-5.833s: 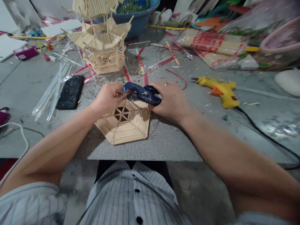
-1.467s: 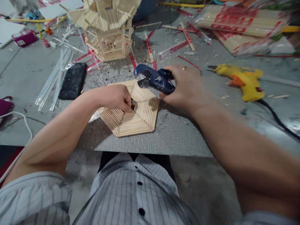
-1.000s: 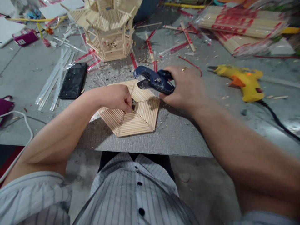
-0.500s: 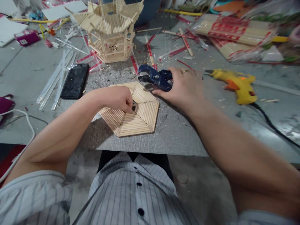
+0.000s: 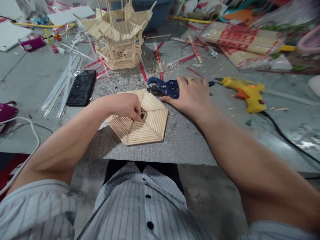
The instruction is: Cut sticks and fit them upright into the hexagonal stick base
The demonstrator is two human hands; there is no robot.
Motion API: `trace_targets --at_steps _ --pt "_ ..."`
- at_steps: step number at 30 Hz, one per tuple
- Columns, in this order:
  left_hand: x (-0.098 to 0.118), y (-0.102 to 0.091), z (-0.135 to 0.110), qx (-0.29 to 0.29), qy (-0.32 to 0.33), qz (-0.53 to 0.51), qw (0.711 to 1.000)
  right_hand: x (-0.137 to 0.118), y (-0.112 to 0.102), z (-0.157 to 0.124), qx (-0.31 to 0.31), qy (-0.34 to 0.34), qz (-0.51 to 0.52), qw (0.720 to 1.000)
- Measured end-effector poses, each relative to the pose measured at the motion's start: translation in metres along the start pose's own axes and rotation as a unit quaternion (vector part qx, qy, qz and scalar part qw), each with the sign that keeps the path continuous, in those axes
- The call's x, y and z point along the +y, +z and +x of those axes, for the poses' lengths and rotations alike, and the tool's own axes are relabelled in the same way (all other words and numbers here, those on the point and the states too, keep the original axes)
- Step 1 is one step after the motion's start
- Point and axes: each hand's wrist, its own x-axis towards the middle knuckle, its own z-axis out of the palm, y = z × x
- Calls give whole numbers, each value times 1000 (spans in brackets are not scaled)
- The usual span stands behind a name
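A flat hexagonal panel of wooden sticks (image 5: 147,125) lies on the grey mat (image 5: 180,143) near the table's front edge. My left hand (image 5: 126,106) is closed in a pinch at the small hole in the panel's middle, gripping its inner rim. A blue hand cutter (image 5: 162,86) lies on the table just behind the panel, jaws to the left. My right hand (image 5: 192,96) rests flat on its handles with the fingers stretched out; a handle tip pokes out beyond the fingers.
A yellow glue gun (image 5: 246,93) with a black cord lies to the right. A black phone (image 5: 81,88) and clear glue sticks (image 5: 61,86) lie to the left. A stick pagoda model (image 5: 120,36) stands behind; packs of sticks (image 5: 240,40) lie at the back right.
My right hand has lowered the blue cutter from above the panel onto the table and flattened over it. My left hand has kept its pinch at the panel's centre.
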Motion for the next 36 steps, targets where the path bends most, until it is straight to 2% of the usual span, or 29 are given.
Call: trace_targets --at_steps 5,8,12,15,19,21,28,36 --pt "-2 -1 1 -2 13 12 1000 -1 -4 3 -14 -8 -14 1000" --pt "-3 -1 1 -1 10 16 1000 4 -16 5 -16 17 -14 1000" --pt "-5 1 2 6 13 5 1000 26 -46 1 -4 124 -12 992" --pt "-5 2 2 8 9 0 1000 53 -64 -9 -39 245 -38 968" --pt "-6 2 2 4 12 -4 1000 85 -69 -28 -104 362 -109 920" --pt "-7 1 0 5 20 -14 1000 95 -67 -37 -129 394 -120 902" --pt "-7 0 -5 8 24 -22 999 103 -60 -49 -155 417 -98 890" --pt "-4 3 -1 4 9 27 1000 107 -53 -54 -147 376 -85 911"
